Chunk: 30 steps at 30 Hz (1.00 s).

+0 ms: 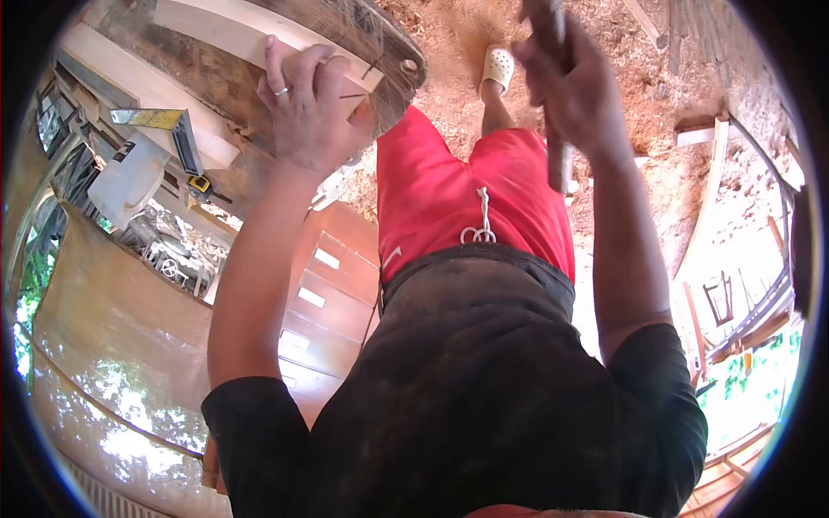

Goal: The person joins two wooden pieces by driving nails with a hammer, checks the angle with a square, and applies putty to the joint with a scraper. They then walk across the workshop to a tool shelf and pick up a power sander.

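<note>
At the upper left, my left hand [313,108], with a ring on one finger, is closed over the end of a pale wooden board [216,30]. Its thumb side is partly hidden. Thin dark marks, perhaps nails or pencil lines, show on the board's end beside my fingers. The board lies on a dark, worn wooden bench [401,91] with a hole near its rounded corner. My right hand [580,91] is raised at the upper right, wrapped around the handle of a hammer [560,164]. Motion blurs the hammer, and the frame's top edge cuts off its upper end.
More pale boards [207,129] lie on the left, near a metal square [183,142] and a yellow-black tape measure [200,186]. A brown drawer cabinet [332,285] stands close to my left side. Wood shavings [458,34] cover the ground around my foot.
</note>
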### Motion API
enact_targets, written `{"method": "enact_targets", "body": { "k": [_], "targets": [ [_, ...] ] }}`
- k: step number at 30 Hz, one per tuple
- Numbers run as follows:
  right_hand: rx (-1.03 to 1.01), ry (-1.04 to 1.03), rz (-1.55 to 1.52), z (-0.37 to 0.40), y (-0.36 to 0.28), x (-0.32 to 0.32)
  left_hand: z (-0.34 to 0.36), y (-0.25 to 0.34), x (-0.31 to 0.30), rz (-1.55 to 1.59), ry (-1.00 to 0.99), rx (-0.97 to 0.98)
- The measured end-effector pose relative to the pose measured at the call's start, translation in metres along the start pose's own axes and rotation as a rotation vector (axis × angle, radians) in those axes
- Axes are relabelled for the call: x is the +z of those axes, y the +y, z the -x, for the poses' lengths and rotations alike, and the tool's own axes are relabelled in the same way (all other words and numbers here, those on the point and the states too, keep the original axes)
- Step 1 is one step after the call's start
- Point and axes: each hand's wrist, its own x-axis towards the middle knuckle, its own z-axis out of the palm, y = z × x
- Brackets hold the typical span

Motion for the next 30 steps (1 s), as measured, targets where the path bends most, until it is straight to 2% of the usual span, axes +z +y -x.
{"method": "enact_targets", "body": {
  "k": [1, 2, 5, 6, 9, 11, 13, 19, 23, 24, 28, 30],
  "targets": [
    [0.003, 0.067, -0.033, 0.000, -0.017, -0.003, 0.000, -0.002, -0.001, -0.003, -0.013, 0.001],
    [0.038, 0.071, -0.191, 0.002, -0.028, 0.001, -0.004, -0.008, -0.002, -0.010, -0.016, 0.006],
    [0.006, -0.033, -0.555, 0.015, -0.018, -0.012, -0.003, -0.002, 0.005, 0.011, 0.020, 0.036],
    [0.082, -0.090, -0.446, 0.019, -0.018, -0.013, -0.003, -0.001, 0.005, 0.016, 0.026, 0.048],
    [0.132, -0.301, -0.440, 0.020, -0.011, 0.005, -0.005, 0.001, 0.001, 0.018, 0.041, 0.090],
    [0.249, -0.437, -0.341, 0.024, -0.027, 0.013, -0.008, 0.000, 0.000, 0.015, 0.054, 0.122],
    [0.230, -0.554, -0.276, 0.019, -0.024, 0.020, -0.009, 0.000, -0.001, 0.017, 0.055, 0.124],
    [0.173, -0.222, -0.396, 0.013, -0.031, 0.014, -0.008, -0.005, 0.002, 0.047, 0.051, 0.156],
    [0.300, -0.515, -0.219, 0.020, -0.035, 0.020, -0.012, -0.005, 0.002, 0.029, 0.096, 0.168],
    [0.293, -0.530, -0.272, 0.021, -0.034, 0.019, -0.012, -0.006, 0.002, 0.029, 0.090, 0.174],
    [0.266, -0.211, -0.394, 0.016, -0.038, 0.013, -0.010, -0.007, 0.003, 0.051, 0.064, 0.168],
    [0.274, -0.208, -0.378, 0.016, -0.041, 0.013, -0.010, -0.008, 0.002, 0.060, 0.057, 0.163]
  ]
}}
